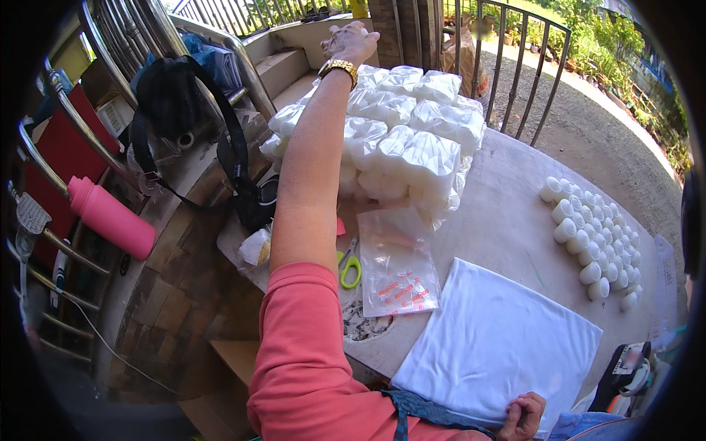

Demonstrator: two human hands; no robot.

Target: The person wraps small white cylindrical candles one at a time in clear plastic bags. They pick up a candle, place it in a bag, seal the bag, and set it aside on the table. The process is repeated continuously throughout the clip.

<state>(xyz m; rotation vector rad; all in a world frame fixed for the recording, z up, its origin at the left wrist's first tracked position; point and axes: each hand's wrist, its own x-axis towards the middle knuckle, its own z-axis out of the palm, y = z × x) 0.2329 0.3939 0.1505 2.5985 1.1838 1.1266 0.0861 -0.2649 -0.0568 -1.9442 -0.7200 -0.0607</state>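
Note:
My left arm stretches far across the table. The left hand [351, 44], wearing a gold watch [340, 69], is above the far left edge of a stack of clear plastic packs [419, 158] filled with white cylindrical pieces. Its fingers are apart, and I see nothing in them. Close to my body, my right hand [522, 416] is curled at the near edge of a folded white cloth [507, 331]; whether it holds anything is hidden. Between stack and cloth lies a clear plastic bag [398, 261] with red print. Green-handled scissors [351, 273] lie beside it.
Many small white cylinders [599, 239] stand grouped at the table's right. A pink tumbler [110, 217] and a black bag [173, 103] are by metal rails at left. A cardboard box [220, 400] sits below; a railing [526, 66] stands behind.

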